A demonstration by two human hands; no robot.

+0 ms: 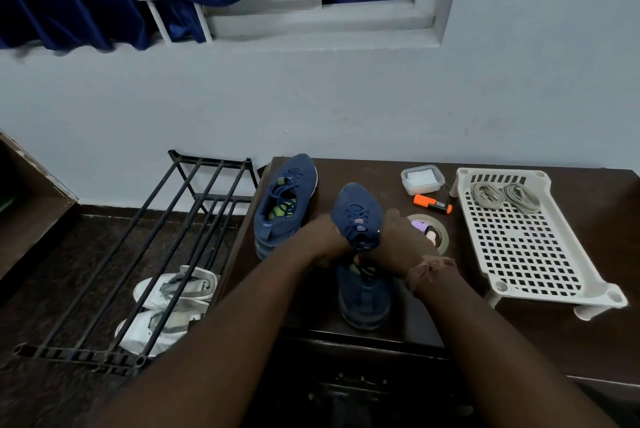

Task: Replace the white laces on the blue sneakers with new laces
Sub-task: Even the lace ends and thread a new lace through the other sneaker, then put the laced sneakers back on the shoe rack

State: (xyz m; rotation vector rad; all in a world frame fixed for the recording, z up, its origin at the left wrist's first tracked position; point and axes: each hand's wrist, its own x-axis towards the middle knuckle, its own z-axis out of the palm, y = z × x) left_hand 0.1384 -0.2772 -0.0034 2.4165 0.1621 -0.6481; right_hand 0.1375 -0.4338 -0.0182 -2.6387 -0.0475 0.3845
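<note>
Working the dark lace at the collar of the near sneaker (360, 219) on the tabletop (519, 341), I pinch it with left hand (323, 244) and right hand (398, 240). Old laces (504, 197) lie in the tray (526, 254). Next, I judge, comes tightening and tying.

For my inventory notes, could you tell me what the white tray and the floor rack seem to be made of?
White tray: looks like moulded plastic, matt off-white, judging by its even grid of holes and rounded corner sockets.
Floor rack: probably painted metal, dark with a slight sheen, judging by its thin straight bars.
</note>
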